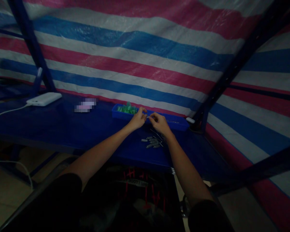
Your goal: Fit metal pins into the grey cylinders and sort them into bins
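Note:
My left hand and my right hand meet over the table, just in front of the blue trays. Fingertips of both hands are pinched around a small shiny metal part between them; its exact kind is too small to tell. Below my right hand lies a loose pile of small grey metal cylinders with thin rods. Beside my left hand, green translucent pieces fill a blue tray. Behind my right hand, a second blue tray holds thin metal rods.
On the blue table, a white power bank with a cable lies at the left, near a blurred-out item. A small white case is at the right. Blue frame posts and a striped sheet border the table.

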Demonstrator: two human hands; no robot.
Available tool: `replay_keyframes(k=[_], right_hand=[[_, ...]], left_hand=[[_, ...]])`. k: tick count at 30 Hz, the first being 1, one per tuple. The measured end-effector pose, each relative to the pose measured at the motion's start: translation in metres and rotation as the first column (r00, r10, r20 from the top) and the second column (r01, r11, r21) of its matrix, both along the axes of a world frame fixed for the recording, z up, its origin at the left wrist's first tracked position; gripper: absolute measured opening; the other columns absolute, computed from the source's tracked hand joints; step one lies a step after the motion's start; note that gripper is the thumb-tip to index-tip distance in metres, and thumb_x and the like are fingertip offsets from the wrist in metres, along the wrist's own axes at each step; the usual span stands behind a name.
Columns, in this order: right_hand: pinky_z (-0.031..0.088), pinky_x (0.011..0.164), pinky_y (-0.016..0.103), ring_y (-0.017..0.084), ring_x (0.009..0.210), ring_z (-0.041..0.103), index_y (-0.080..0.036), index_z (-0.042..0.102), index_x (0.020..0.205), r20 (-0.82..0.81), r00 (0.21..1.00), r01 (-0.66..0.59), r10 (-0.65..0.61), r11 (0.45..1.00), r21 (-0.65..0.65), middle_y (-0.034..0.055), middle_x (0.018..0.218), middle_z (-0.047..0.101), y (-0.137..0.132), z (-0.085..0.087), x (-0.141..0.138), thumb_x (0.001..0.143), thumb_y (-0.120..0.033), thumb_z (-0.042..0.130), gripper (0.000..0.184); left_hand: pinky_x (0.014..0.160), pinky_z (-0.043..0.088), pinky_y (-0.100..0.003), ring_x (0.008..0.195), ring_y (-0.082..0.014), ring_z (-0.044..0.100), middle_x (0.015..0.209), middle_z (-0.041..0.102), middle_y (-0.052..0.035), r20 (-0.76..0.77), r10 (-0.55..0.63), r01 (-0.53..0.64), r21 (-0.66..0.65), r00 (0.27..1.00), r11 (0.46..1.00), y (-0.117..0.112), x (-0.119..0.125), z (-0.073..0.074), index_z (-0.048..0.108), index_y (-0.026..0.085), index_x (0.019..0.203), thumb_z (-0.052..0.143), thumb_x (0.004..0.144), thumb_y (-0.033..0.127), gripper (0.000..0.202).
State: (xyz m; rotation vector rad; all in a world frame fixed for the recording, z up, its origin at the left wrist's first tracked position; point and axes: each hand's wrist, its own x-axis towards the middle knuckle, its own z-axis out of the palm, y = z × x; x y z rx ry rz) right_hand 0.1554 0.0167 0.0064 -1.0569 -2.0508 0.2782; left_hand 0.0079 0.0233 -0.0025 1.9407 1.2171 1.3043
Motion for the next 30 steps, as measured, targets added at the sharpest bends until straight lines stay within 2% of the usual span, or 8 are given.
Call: replay_keyframes(k=[4,7,11,13,16,19,24,30], right_hand=[[0.028,0.052,0.022,0.01,0.052,0.041,-0.018,0.049,0.059,0.033,0.999,-0.003,0.003,1.0,-0.011,-0.0041,0.053,0.045,-0.001,0.009,0.005,0.077,-0.032,0.045,0.024],[0.028,0.053,0.023,0.01,0.053,0.04,-0.018,0.045,0.056,-0.042,0.982,0.188,-0.186,0.98,0.063,-0.0034,0.052,0.042,0.001,0.017,0.018,0.078,-0.034,0.042,0.028],[0.031,0.061,0.026,0.014,0.063,0.045,-0.019,0.051,0.072,-0.13,0.748,0.656,-0.651,0.755,-0.004,0.0014,0.065,0.051,0.007,0.019,0.056,0.082,-0.038,0.035,0.026],[0.032,0.064,0.03,0.018,0.066,0.047,-0.017,0.053,0.083,-0.1,0.672,0.73,-0.734,0.679,-0.076,0.0057,0.071,0.053,0.01,0.016,0.074,0.08,-0.037,0.04,0.023],[0.034,0.064,0.033,0.021,0.068,0.049,-0.015,0.053,0.093,-0.058,0.651,0.748,-0.757,0.653,-0.12,0.0097,0.074,0.055,0.013,0.012,0.085,0.075,-0.037,0.047,0.029],[0.035,0.064,0.03,0.019,0.066,0.05,-0.017,0.054,0.096,-0.063,0.715,0.69,-0.696,0.718,-0.095,0.0062,0.071,0.056,0.015,0.011,0.071,0.076,-0.04,0.046,0.031],[0.033,0.053,0.023,0.013,0.054,0.047,-0.018,0.058,0.085,0.004,0.959,0.283,-0.283,0.958,-0.042,-0.0016,0.059,0.053,0.009,0.008,0.028,0.077,-0.043,0.045,0.029],[0.03,0.051,0.022,0.011,0.053,0.047,-0.018,0.057,0.076,0.126,0.989,0.072,-0.07,0.997,-0.007,-0.0017,0.059,0.054,-0.001,0.007,0.01,0.081,-0.036,0.043,0.024]], left_hand=[[0.054,0.036,-0.022,0.054,-0.0105,0.047,0.057,0.046,0.0042,-0.077,-0.021,0.018,-0.032,0.997,0.999,-0.002,0.002,-0.002,0.044,0.015,0.098,0.034,0.085,0.015,0.016],[0.058,0.038,-0.024,0.058,-0.0121,0.05,0.061,0.052,0.0019,-0.274,-0.066,0.07,0.006,0.959,0.997,-0.004,0.002,-0.006,0.05,0.015,0.098,0.037,0.086,0.021,0.019],[0.073,0.042,-0.029,0.079,-0.0172,0.055,0.082,0.059,-0.0033,-0.596,-0.098,0.193,0.099,0.797,0.976,-0.005,0.002,-0.013,0.056,0.02,0.104,0.052,0.079,0.028,0.026],[0.079,0.041,-0.034,0.092,-0.021,0.053,0.096,0.058,-0.0055,-0.675,-0.065,0.18,0.102,0.735,0.978,-0.005,0.004,-0.016,0.057,0.024,0.104,0.054,0.078,0.033,0.028],[0.081,0.041,-0.04,0.099,-0.0243,0.05,0.103,0.056,-0.0056,-0.715,-0.054,0.109,0.031,0.697,0.994,-0.007,0.008,-0.017,0.061,0.025,0.095,0.053,0.078,0.036,0.022],[0.082,0.04,-0.042,0.102,-0.0253,0.049,0.103,0.058,-0.0055,-0.719,-0.052,0.06,-0.015,0.693,0.998,-0.008,0.01,-0.016,0.062,0.023,0.087,0.05,0.08,0.032,0.017],[0.081,0.042,-0.032,0.096,-0.021,0.055,0.098,0.063,-0.0083,-0.593,0.021,-0.042,-0.022,0.805,0.999,-0.004,0.008,-0.011,0.062,0.016,0.088,0.036,0.087,0.028,0.029],[0.065,0.042,-0.025,0.069,-0.0164,0.057,0.073,0.065,-0.0052,-0.357,0.032,-0.074,-0.106,0.933,0.992,0.001,0.005,-0.005,0.062,0.013,0.077,0.032,0.088,0.03,0.037]])
